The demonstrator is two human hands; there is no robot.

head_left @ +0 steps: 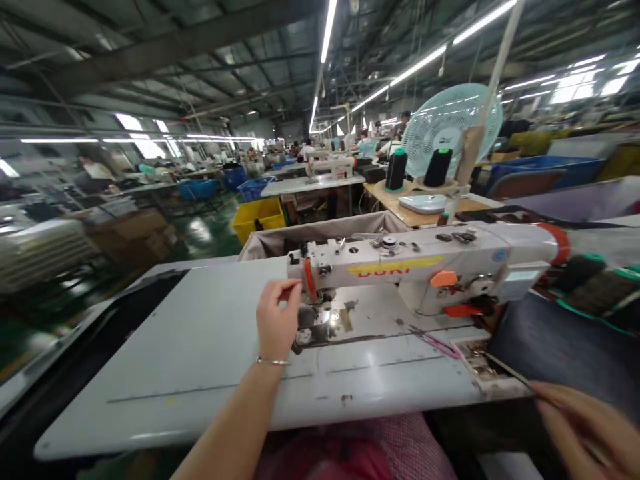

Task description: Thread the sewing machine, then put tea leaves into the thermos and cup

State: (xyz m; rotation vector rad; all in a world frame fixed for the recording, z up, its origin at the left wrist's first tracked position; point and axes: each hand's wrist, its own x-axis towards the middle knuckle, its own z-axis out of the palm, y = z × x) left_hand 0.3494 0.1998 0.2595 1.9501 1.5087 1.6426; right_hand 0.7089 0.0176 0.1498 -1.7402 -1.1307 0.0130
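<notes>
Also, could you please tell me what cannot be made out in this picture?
All in the head view:
Left hand: anything fine in its pinch is too small to tell.
Right hand: blurred, cut off by the frame edge.
Thin tool: its rear is hidden by that hand.
Red lettering: upper part covered by the yellow strip.

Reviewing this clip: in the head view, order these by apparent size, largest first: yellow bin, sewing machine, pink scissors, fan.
1. Sewing machine
2. Fan
3. Yellow bin
4. Pink scissors

Apparent size only; the bin stands farther away than the scissors.
</notes>
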